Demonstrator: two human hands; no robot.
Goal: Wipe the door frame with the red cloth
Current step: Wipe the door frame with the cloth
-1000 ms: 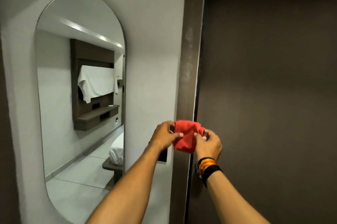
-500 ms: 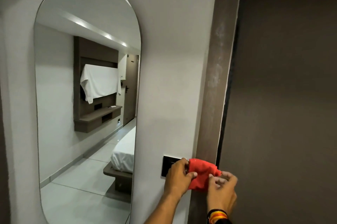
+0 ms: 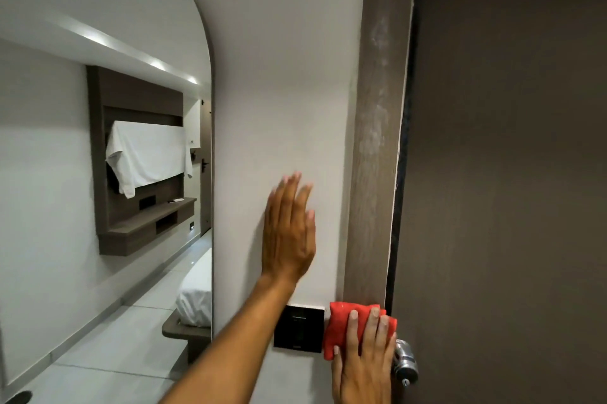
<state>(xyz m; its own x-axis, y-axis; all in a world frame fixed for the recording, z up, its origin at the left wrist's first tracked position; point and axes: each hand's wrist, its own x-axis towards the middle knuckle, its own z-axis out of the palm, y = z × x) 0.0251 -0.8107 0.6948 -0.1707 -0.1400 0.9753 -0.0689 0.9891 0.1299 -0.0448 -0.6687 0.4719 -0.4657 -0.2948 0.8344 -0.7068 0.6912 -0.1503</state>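
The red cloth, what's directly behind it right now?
The red cloth is pressed by the right hand against the brown door frame. The frame shows above it; the strip directly behind is covered. The left hand is open beside the wall.

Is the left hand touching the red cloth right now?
Apart. The head view shows the left hand open and raised before the wall, with bare wall between it and the red cloth, which lies under the right hand.

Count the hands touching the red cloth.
1. The right hand presses the folded red cloth onto the brown wooden door frame; the left hand is raised at the white wall.
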